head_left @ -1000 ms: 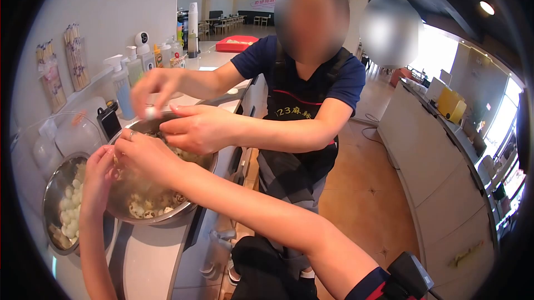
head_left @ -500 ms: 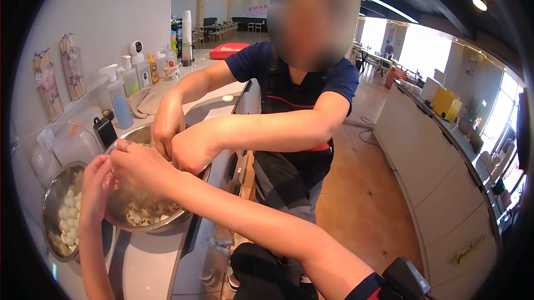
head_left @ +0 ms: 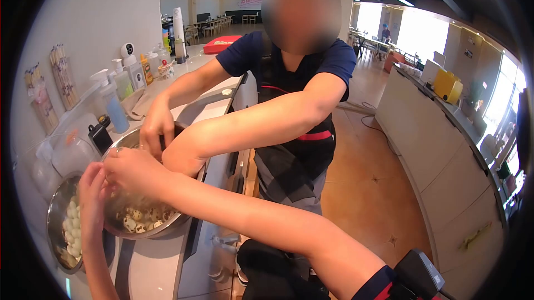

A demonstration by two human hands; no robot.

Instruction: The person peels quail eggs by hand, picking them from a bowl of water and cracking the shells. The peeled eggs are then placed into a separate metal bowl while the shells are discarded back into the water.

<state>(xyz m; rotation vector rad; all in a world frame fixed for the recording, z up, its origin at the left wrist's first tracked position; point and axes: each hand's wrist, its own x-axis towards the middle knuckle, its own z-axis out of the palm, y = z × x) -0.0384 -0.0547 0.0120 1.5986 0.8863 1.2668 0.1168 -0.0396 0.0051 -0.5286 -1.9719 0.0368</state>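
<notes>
My right hand (head_left: 132, 171) is closed over the left edge of a large metal bowl (head_left: 151, 236), its fingertips meeting those of my left hand (head_left: 93, 186). Both hands have pinched fingers, and whatever lies between them is hidden. Speckled quail eggs (head_left: 146, 221) and bits of shell lie in the bowl's near part. A smaller metal bowl (head_left: 51, 214) to the left contains peeled white eggs (head_left: 72, 230); my left hand and forearm cover its right side. Across from me, a co-worker's hands (head_left: 157, 127) reach into the large bowl, what they hold being hidden.
Behind the bowls stand a black box-shaped item (head_left: 100, 138), pump bottles (head_left: 113, 105) and a small white camera (head_left: 131, 63). Bundled chopsticks (head_left: 64, 77) hang on the wall. Farther back on the counter sits a red tray (head_left: 220, 45). The co-worker's forearm (head_left: 250, 115) crosses just beyond mine.
The view has shifted slightly, so the bowls appear a little lower. My hands stay together at the large bowl's left edge. The co-worker's hands remain in the bowl, slightly shifted.
</notes>
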